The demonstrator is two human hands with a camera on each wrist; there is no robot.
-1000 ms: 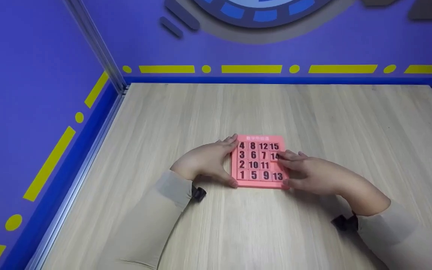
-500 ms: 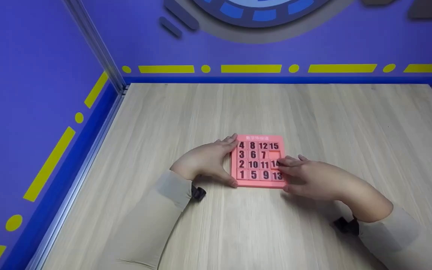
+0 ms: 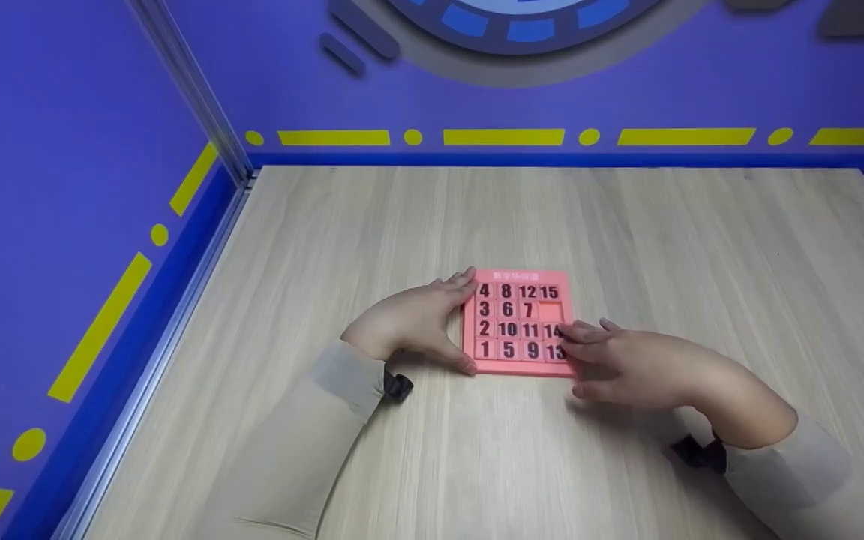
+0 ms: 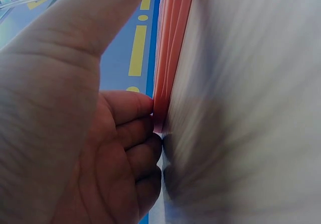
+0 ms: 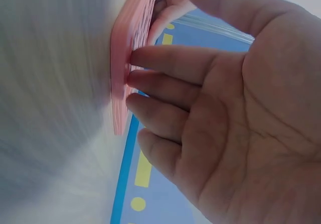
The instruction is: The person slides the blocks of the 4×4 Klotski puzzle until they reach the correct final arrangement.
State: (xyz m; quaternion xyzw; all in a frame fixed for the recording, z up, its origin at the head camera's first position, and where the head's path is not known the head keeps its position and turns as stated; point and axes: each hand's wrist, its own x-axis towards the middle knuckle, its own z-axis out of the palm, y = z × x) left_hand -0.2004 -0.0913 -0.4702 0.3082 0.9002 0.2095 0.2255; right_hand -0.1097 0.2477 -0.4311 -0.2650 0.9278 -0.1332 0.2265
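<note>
Your right hand (image 3: 634, 367) is resting spread, fingertips touching tile 14 (image 3: 550, 331) at right in the puzzle (image 3: 519, 320); your left hand (image 3: 421, 319), thumb well apart from fingers, is bracing the puzzle's left edge. Push askew and you may be jamming that tile; slacken off and the puzzle may be skidding on the table (image 3: 372, 225) beneath.

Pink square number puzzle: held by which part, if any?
The left hand holds the puzzle by its left edge; the right hand only touches it.
</note>
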